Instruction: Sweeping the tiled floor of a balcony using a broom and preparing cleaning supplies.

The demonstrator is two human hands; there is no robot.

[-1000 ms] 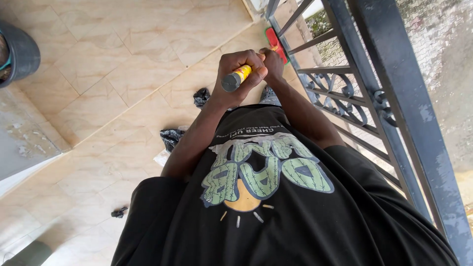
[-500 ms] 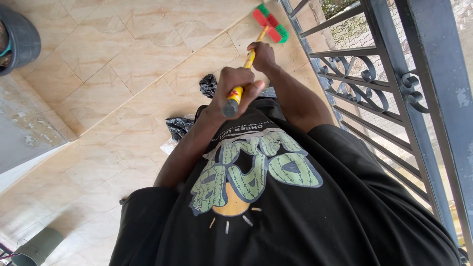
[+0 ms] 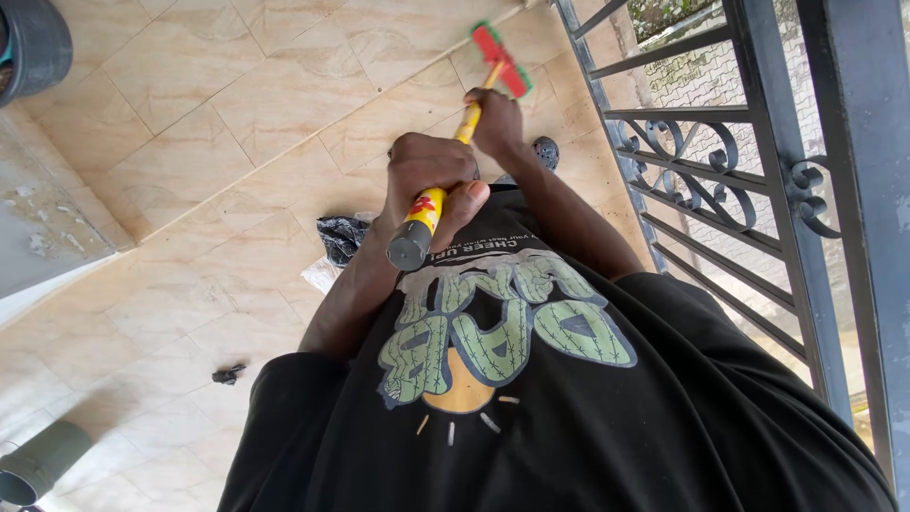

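Broom (image 3: 500,59) in mid-sweep on the tiled floor (image 3: 218,104) beside a metal railing (image 3: 701,199): left hand (image 3: 427,180) clenches the handle's end, right hand (image 3: 495,121) grips lower down; black scraps (image 3: 339,237) nearby look next.

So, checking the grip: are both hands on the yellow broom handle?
Yes, the left hand grips the yellow broom handle near its top, the right hand lower down.

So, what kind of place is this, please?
Probably a tiled balcony or veranda of a home: beige floor tiles, a dark metal railing with paving outside, and both hands sweeping with a broom.
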